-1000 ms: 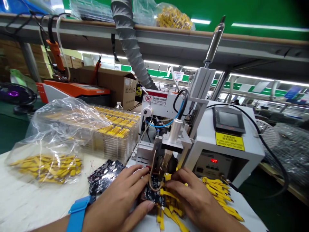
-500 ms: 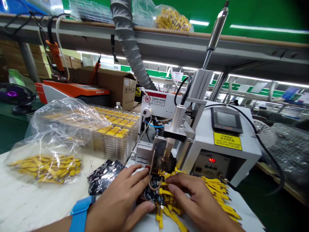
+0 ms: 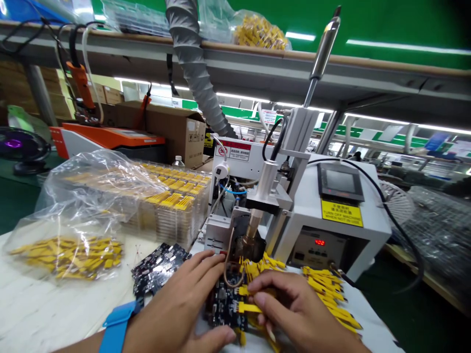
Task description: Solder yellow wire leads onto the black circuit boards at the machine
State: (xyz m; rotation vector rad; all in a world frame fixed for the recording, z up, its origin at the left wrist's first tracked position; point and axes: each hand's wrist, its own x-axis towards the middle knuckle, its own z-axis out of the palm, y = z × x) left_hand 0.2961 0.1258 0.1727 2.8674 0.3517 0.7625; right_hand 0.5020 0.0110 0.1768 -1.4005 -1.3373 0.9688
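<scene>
My left hand (image 3: 180, 309) grips a small black circuit board (image 3: 226, 304) from its left side, thumb under its near edge, just in front of the soldering machine's head (image 3: 253, 233). My right hand (image 3: 294, 314) pinches a yellow flat cable strip (image 3: 250, 308) that lies against the board's right edge. More yellow strips (image 3: 324, 289) are heaped on the bench to the right and under my right hand. A brown wire loop (image 3: 230, 267) hangs from the machine head over the board.
A pile of black circuit boards (image 3: 158, 267) lies left of my hands. A clear bag of yellow strips (image 3: 69, 250) and stacked clear trays (image 3: 176, 206) stand further left. The white control box (image 3: 331, 215) stands right of the head. A grey duct (image 3: 198, 73) hangs above.
The machine head has risen off the board. My hands have drawn the board a little toward me, and my right hand now pinches a yellow strip at its edge.
</scene>
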